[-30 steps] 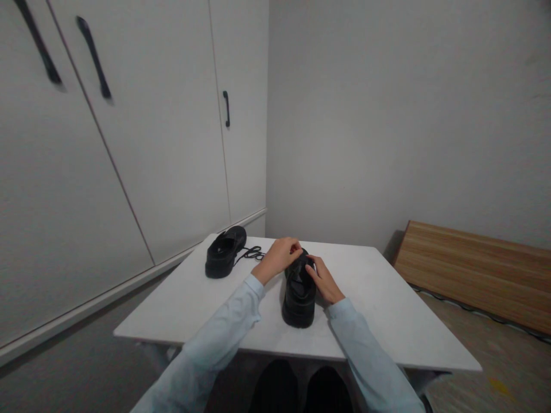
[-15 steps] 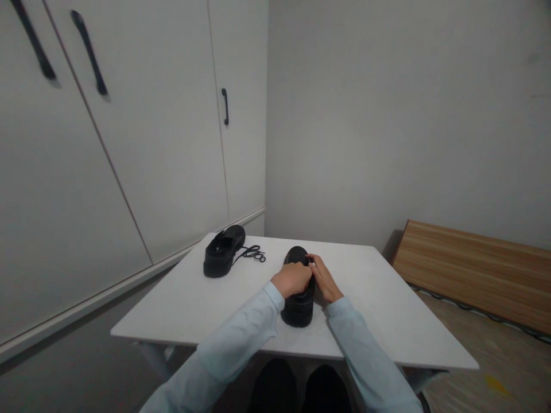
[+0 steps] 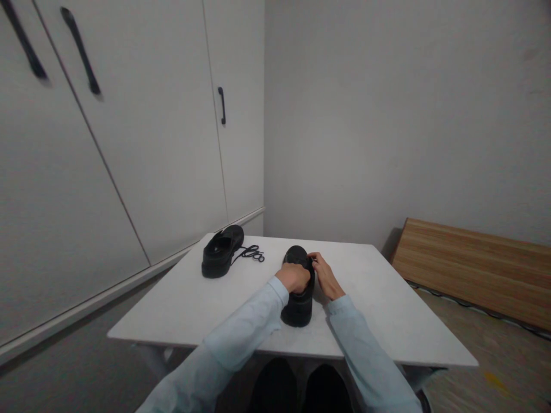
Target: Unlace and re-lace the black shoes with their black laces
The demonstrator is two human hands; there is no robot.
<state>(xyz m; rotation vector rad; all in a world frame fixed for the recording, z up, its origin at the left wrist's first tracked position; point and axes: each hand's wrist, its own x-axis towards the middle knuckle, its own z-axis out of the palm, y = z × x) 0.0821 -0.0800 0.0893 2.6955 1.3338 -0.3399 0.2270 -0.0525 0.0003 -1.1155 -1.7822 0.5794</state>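
Both hands work on a black shoe [image 3: 298, 298] that stands upright near the front middle of the white table [image 3: 387, 321], its heel toward the person and its toe pointing away. The left hand [image 3: 294, 276] lies over the top of the shoe, fingers curled down onto the lacing area, so the upper middle of the shoe is hidden beneath it. The right hand [image 3: 325, 275] comes in from the shoe's right side, fingertips pinched together and touching the shoe just behind the toe. What the fingertips pinch is too small and dark to make out; it may be a lace end, but this cannot be told. Both arms wear pale blue sleeves [image 3: 241, 338].

A second black shoe [image 3: 221, 251] sits well apart at the far left corner of the table, its opening facing the person. Just beside it, on its right, a loose black lace [image 3: 252, 253] lies in small loops on the table.

Left of the table stand white cupboard doors [image 3: 142, 143] with black handles. On the floor at the right a wooden board [image 3: 473, 264] leans against the grey wall.
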